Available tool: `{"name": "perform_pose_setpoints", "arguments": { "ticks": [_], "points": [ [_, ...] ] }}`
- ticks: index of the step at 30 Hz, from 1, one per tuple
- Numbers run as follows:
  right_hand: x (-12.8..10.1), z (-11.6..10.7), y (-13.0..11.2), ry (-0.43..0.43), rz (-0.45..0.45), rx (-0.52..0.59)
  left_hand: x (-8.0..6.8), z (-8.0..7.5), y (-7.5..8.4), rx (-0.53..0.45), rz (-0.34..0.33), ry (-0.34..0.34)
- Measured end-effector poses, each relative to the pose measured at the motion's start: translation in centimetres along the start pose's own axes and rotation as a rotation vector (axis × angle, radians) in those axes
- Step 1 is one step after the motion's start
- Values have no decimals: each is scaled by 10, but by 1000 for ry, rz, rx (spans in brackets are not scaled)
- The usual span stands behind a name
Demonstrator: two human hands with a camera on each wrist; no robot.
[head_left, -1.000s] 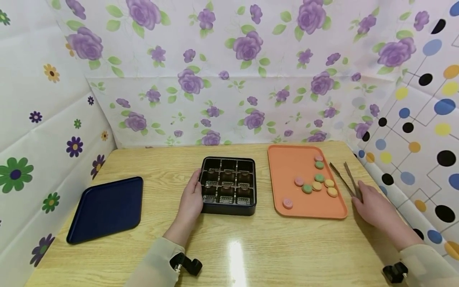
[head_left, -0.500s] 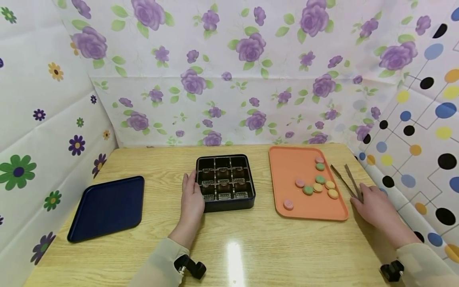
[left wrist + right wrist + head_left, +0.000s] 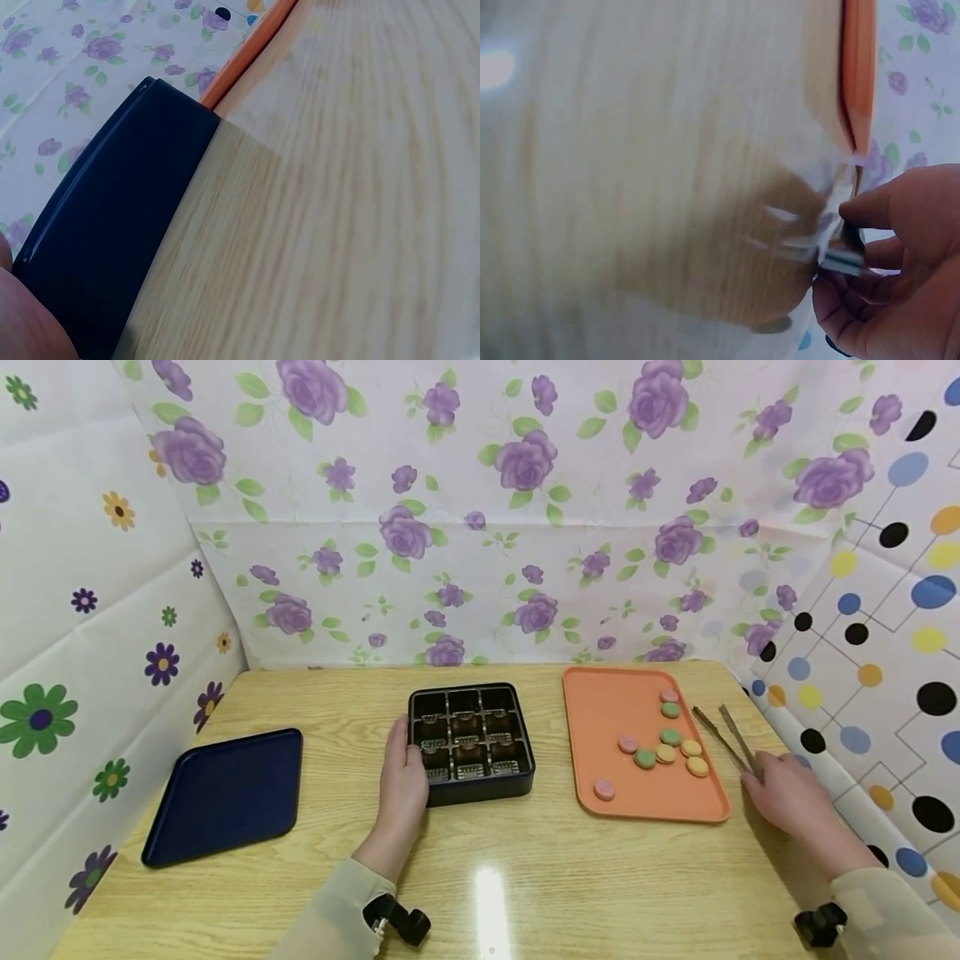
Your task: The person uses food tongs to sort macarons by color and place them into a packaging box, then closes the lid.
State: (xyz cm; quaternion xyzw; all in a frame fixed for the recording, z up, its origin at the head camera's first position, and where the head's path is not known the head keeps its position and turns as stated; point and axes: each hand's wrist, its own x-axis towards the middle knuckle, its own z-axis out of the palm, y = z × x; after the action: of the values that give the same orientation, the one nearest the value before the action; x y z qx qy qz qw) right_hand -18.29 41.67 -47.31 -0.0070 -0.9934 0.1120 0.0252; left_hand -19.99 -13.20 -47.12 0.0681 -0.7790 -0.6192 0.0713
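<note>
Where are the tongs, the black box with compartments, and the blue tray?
tongs (image 3: 723,737): head view, middle of the arms.
black box (image 3: 480,790): head view, front wall.
blue tray (image 3: 225,793): head view, its flat middle.

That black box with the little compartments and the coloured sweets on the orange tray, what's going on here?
A person sits at a wooden table. Their left hand rests against the left side of the black box, whose nine compartments hold no sweets. Their right hand grips the near end of a pair of tongs lying just right of the orange tray. The round sweets, pink, green and orange, lie on that tray. A dark blue tray sits off to the left.
</note>
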Motion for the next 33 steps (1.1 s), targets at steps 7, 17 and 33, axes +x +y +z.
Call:
{"name": "perform_pose_setpoints", "arguments": {
  "ticks": [7,17,33],
  "points": [
    [-4,-2,8,36,49,77,-1,0,-4,14,-43,-55],
    [-9,-3,10,62,77,194,0,0,-8,-16,1,-61],
    [-15,-20,-30,146,-38,253,2,1,-9,-2,30,-67]
  ]
}}
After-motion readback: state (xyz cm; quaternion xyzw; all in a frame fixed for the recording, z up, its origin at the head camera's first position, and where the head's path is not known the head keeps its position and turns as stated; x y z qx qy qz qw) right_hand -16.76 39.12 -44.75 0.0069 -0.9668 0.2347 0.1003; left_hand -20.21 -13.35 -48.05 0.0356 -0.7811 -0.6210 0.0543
